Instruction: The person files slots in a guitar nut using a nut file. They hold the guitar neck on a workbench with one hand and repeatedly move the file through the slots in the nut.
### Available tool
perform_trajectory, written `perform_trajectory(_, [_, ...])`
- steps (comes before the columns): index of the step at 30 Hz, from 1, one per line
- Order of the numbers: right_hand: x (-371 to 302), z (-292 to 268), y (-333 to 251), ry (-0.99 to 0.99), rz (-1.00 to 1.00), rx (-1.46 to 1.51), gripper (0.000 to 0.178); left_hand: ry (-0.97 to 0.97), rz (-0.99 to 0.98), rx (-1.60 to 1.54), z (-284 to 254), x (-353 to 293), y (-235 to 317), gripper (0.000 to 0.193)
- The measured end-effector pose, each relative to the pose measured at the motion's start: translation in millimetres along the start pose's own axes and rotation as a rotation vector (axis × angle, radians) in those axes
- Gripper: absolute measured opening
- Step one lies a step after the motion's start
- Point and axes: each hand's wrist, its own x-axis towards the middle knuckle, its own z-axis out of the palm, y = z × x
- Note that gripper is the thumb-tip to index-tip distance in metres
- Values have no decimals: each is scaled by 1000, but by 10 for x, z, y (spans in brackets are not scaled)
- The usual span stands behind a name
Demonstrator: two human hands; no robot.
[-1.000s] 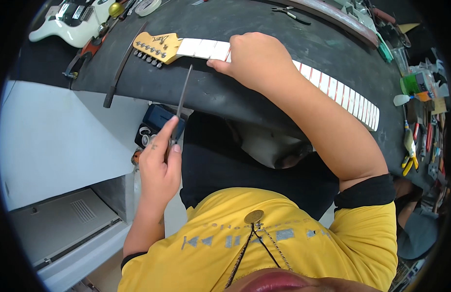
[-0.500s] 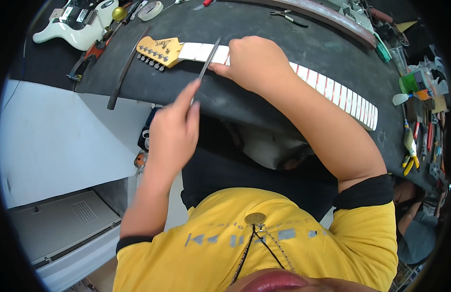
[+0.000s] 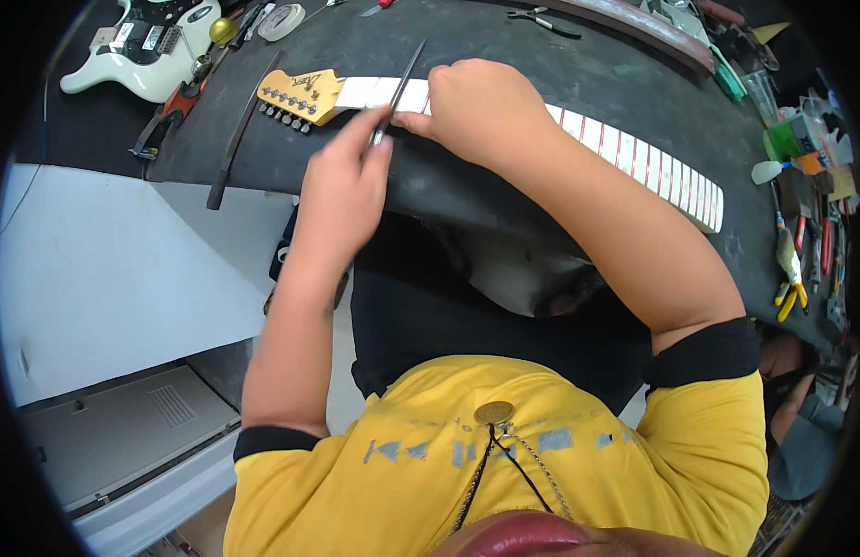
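Observation:
A guitar neck (image 3: 645,165) lies across the dark workbench, its fretboard covered in white strips with thin reddish lines between them. Its natural-wood headstock (image 3: 305,95) with several metal tuners points left. My left hand (image 3: 345,190) is closed around a slim metal file (image 3: 409,74), which slants up and across the neck near the headstock end. My right hand (image 3: 490,113) presses on the neck just right of the file, fingers curled over the far edge and thumb along the near side. Its fingertips are hidden behind the hand.
Left of the headstock lies a long dark file (image 3: 235,139). A white guitar body (image 3: 156,65), a clamp (image 3: 177,104) and a tape roll (image 3: 281,21) sit at the far left. Pliers (image 3: 545,23) lie behind the neck. Yellow-handled pliers (image 3: 790,278) and other tools crowd the right edge.
My left hand has pushed the file away from me, up and across the neck, and now sits closer to the neck's near edge. My right hand keeps its hold.

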Motion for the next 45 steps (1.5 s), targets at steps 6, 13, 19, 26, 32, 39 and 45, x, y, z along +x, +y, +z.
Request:
perform_trajectory(6, [-55,17,11,33,23,37,49,45,1,-47,-13,-816,-259,45])
perform_trajectory(13, [-53,77,-24,78,-26,-19,62,7,21,5,15,-91,-3,44])
perform_trajectory(19, [-65,25,-44,53,3,-23,63,50,37,-20,0,-877,-241,44])
perform_trajectory(26, [-36,53,-38,43,-24,-40,61,-15,30,-23,90,99,-81,45])
perform_trajectory(32, [-28,63,-30,85,7,-31,61,14,37,-26,-53,-846,-313,48])
perform_trajectory(39, [-30,36,-40,75,-17,-21,60,17,26,-39,91,0,-68,43])
perform_trajectory(45, [-47,42,-44,39,8,-10,59,59,50,-21,23,-966,-297,45])
